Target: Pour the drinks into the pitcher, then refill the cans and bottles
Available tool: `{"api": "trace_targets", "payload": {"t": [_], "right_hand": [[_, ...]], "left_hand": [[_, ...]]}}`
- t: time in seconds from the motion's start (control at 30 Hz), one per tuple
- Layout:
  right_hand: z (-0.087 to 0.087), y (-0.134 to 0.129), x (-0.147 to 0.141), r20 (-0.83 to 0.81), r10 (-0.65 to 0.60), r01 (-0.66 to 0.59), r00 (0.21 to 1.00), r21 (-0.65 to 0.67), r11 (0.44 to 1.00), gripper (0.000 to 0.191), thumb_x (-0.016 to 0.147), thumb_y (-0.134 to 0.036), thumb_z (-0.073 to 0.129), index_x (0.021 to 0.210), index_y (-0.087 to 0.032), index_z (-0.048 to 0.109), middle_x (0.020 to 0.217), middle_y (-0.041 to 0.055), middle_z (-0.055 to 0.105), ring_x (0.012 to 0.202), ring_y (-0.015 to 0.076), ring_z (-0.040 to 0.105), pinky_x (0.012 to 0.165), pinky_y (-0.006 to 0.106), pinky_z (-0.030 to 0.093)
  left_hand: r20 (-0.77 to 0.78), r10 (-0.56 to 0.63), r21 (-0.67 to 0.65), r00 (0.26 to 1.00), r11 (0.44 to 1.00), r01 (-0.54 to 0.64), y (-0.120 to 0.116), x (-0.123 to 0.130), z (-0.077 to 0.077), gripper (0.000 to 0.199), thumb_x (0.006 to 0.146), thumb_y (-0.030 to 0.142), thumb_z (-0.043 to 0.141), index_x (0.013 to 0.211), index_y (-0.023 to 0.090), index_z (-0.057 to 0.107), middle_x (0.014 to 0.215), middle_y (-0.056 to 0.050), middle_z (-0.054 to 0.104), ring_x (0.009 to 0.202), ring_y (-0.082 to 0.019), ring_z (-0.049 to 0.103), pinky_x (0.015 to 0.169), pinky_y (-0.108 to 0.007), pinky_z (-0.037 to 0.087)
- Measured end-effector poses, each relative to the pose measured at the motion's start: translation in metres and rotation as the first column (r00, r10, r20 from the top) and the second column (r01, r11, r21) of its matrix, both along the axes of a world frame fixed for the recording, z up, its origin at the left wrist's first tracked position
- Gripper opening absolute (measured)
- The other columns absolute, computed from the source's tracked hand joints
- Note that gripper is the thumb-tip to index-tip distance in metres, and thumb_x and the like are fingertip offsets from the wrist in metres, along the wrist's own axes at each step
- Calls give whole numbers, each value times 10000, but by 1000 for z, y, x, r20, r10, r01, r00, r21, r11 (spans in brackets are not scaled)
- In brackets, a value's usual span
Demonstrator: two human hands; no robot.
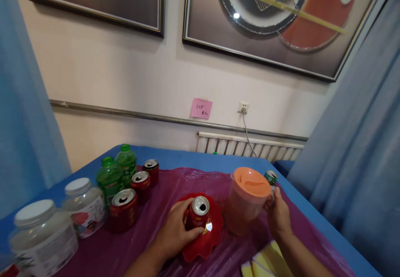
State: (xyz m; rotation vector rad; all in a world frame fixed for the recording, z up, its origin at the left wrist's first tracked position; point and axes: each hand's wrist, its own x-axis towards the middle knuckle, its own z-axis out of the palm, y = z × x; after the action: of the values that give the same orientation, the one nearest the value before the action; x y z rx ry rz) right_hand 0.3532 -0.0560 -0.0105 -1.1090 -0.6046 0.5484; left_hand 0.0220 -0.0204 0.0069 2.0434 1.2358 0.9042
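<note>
My left hand [176, 229] is wrapped round a red drink can [200, 212] with an opened top. The can stands upright over a red scalloped plate [200, 250]; whether its base touches the plate is hidden. To the right, my right hand [278, 214] grips the handle of a clear plastic pitcher [242, 216]. An orange lid [252, 182] covers the pitcher, and brownish liquid shows through its wall. The pitcher is upright, just beside the plate.
Three more red cans [123, 212], green bottles [109, 179] and white-capped jars [45, 237] line the left side. A green can [271, 177] stands behind the pitcher. A yellow cloth [268, 262] lies in front. Purple plastic sheeting [175, 181] covers part of the blue table [337, 227].
</note>
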Motion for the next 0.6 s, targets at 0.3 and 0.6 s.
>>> {"api": "trace_targets", "payload": {"t": [0.3, 0.6], "right_hand": [[6, -16, 6, 111, -31, 43, 993, -108, 993, 526, 845, -699, 551, 906, -192, 678, 805, 29, 692, 763, 221, 633, 676, 318, 504], [14, -78, -59, 670, -118, 12, 733, 160, 987, 318, 902, -303, 663, 1212, -247, 619, 1241, 93, 630, 1166, 253, 605, 1003, 412, 485]], "left_hand": [[5, -15, 97, 1000, 995, 15, 0, 0, 6, 654, 631, 283, 816, 1260, 236, 643, 1264, -116, 691, 1192, -345, 625, 1066, -544, 468], [7, -32, 134, 999, 991, 30, -5, 2, 10, 635, 639, 277, 813, 1249, 238, 641, 1267, -106, 700, 1185, -334, 645, 1055, -531, 495]]}}
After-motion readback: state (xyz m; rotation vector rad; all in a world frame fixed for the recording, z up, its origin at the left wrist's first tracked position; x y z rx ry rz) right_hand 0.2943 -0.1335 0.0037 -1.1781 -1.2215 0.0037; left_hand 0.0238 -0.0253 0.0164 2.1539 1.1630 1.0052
